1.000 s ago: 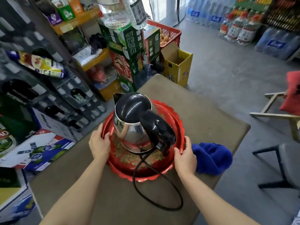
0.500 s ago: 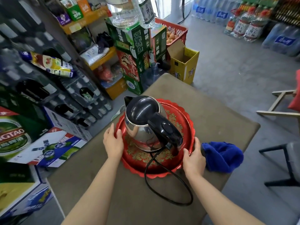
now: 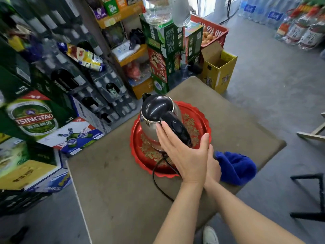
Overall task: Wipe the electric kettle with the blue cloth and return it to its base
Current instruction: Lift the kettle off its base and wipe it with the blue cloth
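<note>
A steel electric kettle (image 3: pixel 156 110) with a black lid and black handle (image 3: pixel 175 128) stands on its base inside a red patterned tray (image 3: pixel 202 118) on the brown table (image 3: pixel 119 191). Its black cord (image 3: pixel 154 180) trails over the tray's near rim. My left hand (image 3: pixel 184 154) reaches across at the handle, fingers spread on its left side and thumb on its right, not closed. My right hand (image 3: pixel 213 168) lies under the left wrist at the tray's right rim, mostly hidden. The crumpled blue cloth (image 3: pixel 235 168) sits on the table just right of it.
Beer cartons (image 3: pixel 33 118) and crates of bottles are stacked close along the table's left side. A yellow box (image 3: pixel 218 71) stands beyond the far edge. A black stool frame (image 3: pixel 307 196) and a wooden chair leg (image 3: pixel 313 134) are on the right.
My left hand has left the tray's left rim and crossed over to the kettle handle. The right hand stays at the right rim. The view has shifted, so the tray sits further right.
</note>
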